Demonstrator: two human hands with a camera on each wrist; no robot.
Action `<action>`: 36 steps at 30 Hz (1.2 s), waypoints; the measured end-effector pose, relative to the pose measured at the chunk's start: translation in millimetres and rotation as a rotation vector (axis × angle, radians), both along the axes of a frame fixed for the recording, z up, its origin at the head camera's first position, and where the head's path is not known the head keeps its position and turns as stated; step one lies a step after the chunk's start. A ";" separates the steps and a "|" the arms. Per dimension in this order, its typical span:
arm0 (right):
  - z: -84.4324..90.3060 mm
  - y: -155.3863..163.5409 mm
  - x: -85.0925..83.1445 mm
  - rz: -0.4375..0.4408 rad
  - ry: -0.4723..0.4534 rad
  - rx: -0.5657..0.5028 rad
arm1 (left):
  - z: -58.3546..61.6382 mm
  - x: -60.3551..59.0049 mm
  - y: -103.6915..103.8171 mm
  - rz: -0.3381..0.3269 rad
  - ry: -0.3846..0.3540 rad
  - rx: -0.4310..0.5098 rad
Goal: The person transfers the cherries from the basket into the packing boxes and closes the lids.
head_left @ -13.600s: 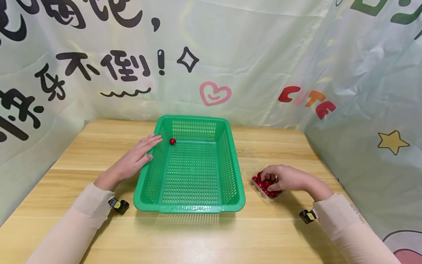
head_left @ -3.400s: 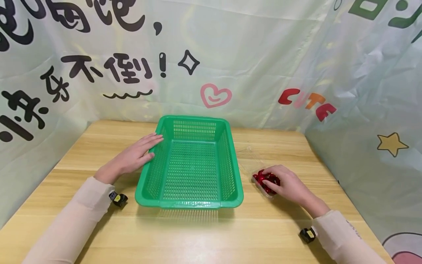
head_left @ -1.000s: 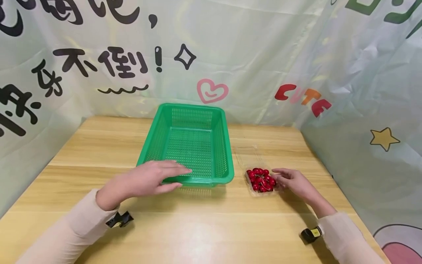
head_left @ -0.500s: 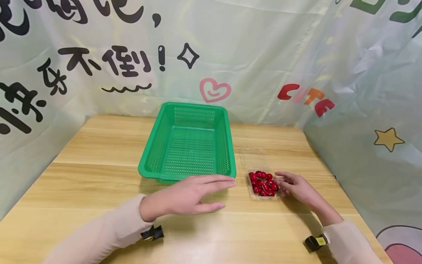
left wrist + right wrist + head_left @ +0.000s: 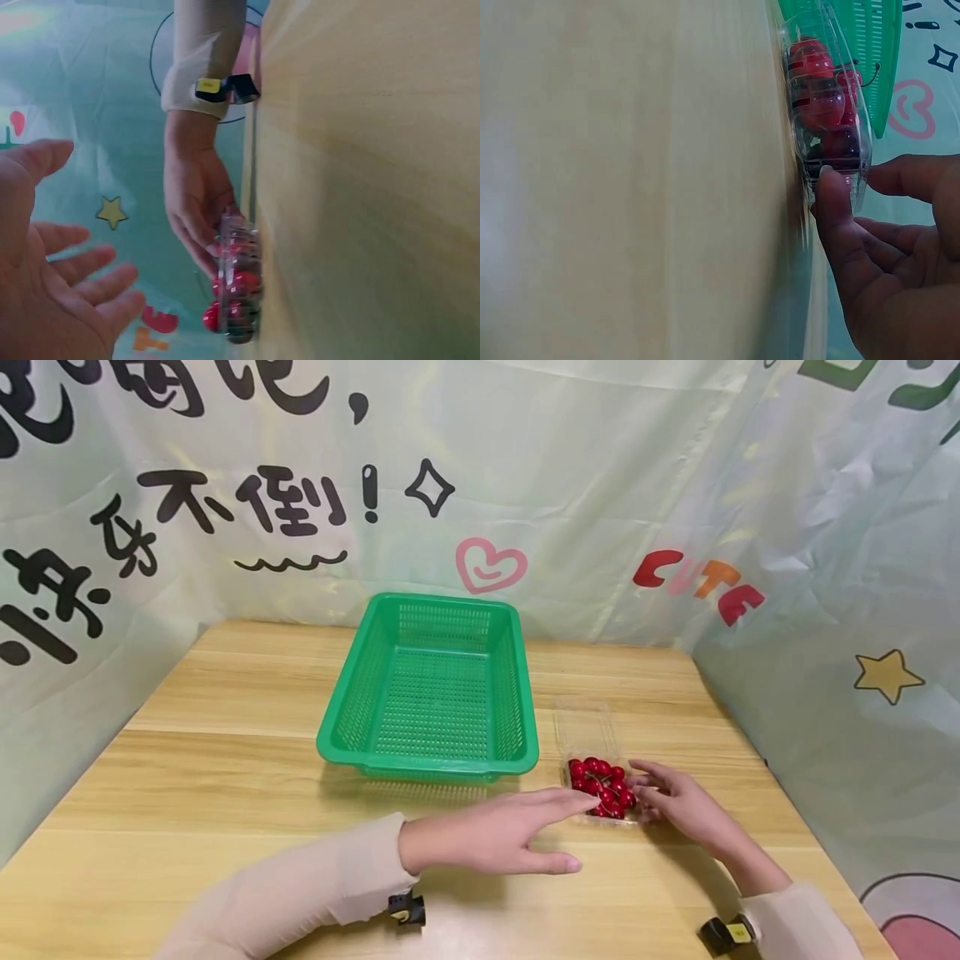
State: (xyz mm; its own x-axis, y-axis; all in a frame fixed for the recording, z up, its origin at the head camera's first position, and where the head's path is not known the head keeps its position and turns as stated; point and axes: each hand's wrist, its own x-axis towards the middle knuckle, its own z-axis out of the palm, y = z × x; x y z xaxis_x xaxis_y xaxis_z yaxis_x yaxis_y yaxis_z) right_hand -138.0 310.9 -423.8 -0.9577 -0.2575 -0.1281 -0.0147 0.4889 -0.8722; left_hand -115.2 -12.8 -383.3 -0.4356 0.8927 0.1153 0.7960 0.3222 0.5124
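Dark red cherries (image 5: 597,770) with thin stems fill a small clear plastic clamshell box (image 5: 600,821) on the table, its lid (image 5: 583,727) folded back behind it. My right hand (image 5: 690,806) pinches the right side of this box; in the right wrist view the thumb and a finger meet its end wall. My left hand (image 5: 495,835) reaches across from the left with fingers straight and thumb apart. Its fingertips overlap the near left part of the cherries in the head view. In the left wrist view that hand (image 5: 60,285) holds nothing.
A green perforated plastic basket (image 5: 427,770) stands left of the box, behind my left forearm, with nothing lying in it. Printed cloth (image 5: 600,468) walls the wooden table (image 5: 247,760) at the back and right.
My left hand has left the basket rim and swung right to the cherries. My right hand has gone from atop them to the box's side; the box shifted nearer. The basket's lone cherry is gone.
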 end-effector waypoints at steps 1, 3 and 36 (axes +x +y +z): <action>0.2 -0.5 1.5 0.001 -0.004 -0.006 | -2.5 -1.1 3.6 0.020 -0.015 -0.003; 0.1 -1.1 3.9 0.006 -0.006 -0.009 | -7.0 -3.9 10.0 0.065 -0.038 -0.007; 3.9 14.4 -68.6 -0.027 -0.219 -0.291 | -41.1 -25.6 42.8 0.471 -0.411 0.009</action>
